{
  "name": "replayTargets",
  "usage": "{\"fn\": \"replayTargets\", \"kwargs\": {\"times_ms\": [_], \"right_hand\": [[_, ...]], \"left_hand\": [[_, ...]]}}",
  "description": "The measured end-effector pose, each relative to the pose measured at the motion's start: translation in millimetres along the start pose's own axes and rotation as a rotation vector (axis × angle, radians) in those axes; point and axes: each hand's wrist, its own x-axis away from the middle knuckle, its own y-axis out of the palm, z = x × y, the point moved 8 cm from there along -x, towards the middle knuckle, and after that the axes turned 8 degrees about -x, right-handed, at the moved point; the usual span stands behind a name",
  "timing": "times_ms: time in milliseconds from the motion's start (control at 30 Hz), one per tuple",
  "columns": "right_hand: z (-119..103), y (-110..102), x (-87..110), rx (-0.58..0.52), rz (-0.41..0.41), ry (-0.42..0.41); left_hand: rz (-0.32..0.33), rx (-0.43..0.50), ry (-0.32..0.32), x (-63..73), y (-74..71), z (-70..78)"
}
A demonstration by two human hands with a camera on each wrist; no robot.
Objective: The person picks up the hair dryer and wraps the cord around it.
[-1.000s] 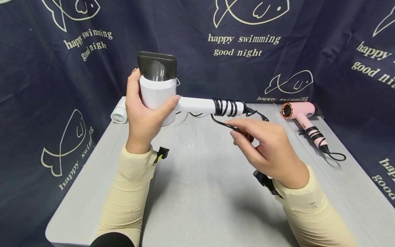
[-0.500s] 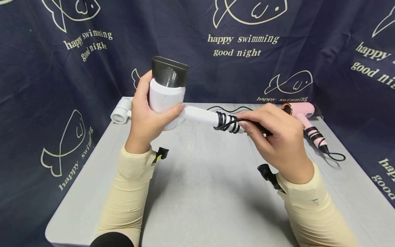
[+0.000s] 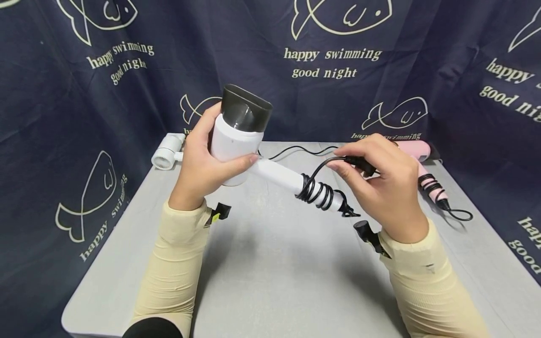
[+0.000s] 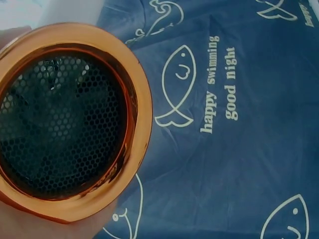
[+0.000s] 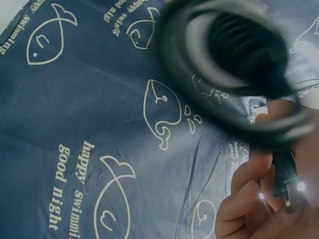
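Two hands are above one table. The left hand is wrapped around one white hair dryer, held in the air and tilted, with one black nozzle on top. Its one handle slopes down to the right – several turns of black cord go around it. The right hand pinches this cord near one plug. Behind lie one white device and one pink hair dryer – the second is partly hidden.

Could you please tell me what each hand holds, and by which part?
The left hand grips the white hair dryer by its barrel; the right hand pinches its black cord near the plug.
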Motion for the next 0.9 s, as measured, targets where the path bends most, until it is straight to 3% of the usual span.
{"fn": "replayTargets", "kwargs": {"times_ms": [367, 633, 900], "right_hand": [[20, 10, 3.5, 0.004, -0.087, 0.064], [33, 20, 8.8, -0.030, -0.154, 0.111], [19, 35, 4.5, -0.098, -0.218, 0.099]], "left_hand": [[-0.035, 0.179, 0.060, 1.4, 1.3, 8.3], [-0.033, 0.245, 0.092, 0.8, 1.4, -6.6], [0.025, 0.271, 0.101, 0.9, -0.7, -7.8]]}}
